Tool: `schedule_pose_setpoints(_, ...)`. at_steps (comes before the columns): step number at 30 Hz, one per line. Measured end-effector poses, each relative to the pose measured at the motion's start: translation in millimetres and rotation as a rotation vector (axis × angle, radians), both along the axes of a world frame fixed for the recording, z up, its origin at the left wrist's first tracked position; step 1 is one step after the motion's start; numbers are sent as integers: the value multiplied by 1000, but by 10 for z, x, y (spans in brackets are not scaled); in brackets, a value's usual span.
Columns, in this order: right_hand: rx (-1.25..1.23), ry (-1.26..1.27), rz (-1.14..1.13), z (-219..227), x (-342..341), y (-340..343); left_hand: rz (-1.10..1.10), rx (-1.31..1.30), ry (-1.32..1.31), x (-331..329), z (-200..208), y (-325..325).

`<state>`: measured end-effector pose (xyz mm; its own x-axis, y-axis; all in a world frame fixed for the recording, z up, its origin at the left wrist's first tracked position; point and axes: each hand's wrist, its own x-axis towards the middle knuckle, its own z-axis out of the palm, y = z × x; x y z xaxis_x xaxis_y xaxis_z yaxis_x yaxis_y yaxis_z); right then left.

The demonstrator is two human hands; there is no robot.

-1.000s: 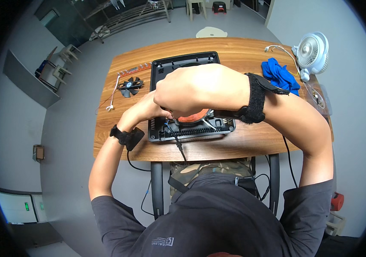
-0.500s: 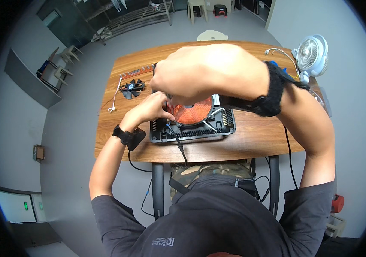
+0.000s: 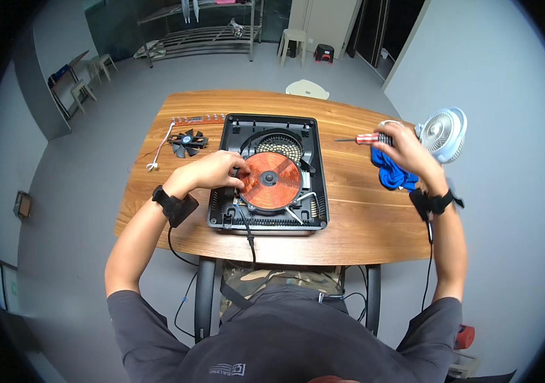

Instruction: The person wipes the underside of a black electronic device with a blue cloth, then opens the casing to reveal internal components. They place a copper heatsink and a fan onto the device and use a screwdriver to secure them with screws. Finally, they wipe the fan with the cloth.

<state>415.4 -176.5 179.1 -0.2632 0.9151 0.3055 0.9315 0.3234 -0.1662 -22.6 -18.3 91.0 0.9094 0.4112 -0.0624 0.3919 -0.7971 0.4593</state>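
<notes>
An opened induction cooker (image 3: 228,137) lies on the table in front of me, its black housing exposing a round copper coil (image 3: 285,185). At the coil's left edge is my left hand (image 3: 217,171), with thumb and bent fingers closed on the rim; the fingertips are partly hidden. My right hand (image 3: 405,147) is away to the right, closed around the handle of a screwdriver (image 3: 368,138) with a red and clear grip. The screwdriver's thin shaft points left, over the table beside the housing. Below the right hand lies a crumpled blue cloth (image 3: 390,173).
A small black fan (image 3: 188,143) and a narrow circuit strip (image 3: 197,120) with a white cable lie left of the cooker. A light-blue desk fan (image 3: 443,134) stands at the right edge. A black power cord (image 3: 250,241) hangs over the table's front edge.
My right hand has moved from above the cooker to the right side, and the screwdriver now shows in it. The left hand stays at the coil's left edge. The view has shifted.
</notes>
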Motion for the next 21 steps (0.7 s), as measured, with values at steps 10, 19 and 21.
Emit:
schedule_pose_setpoints(10,33,139,-287,-673,-82,-296,297,280,24,-827,127,126)
schedule_pose_setpoints(19,94,179,-343,-960,-118,-307,474,228,138,-1686,51,128)
schedule_pose_setpoints(21,84,169,-327,-1007,-110,-300,499,223,163,-1822,9,133)
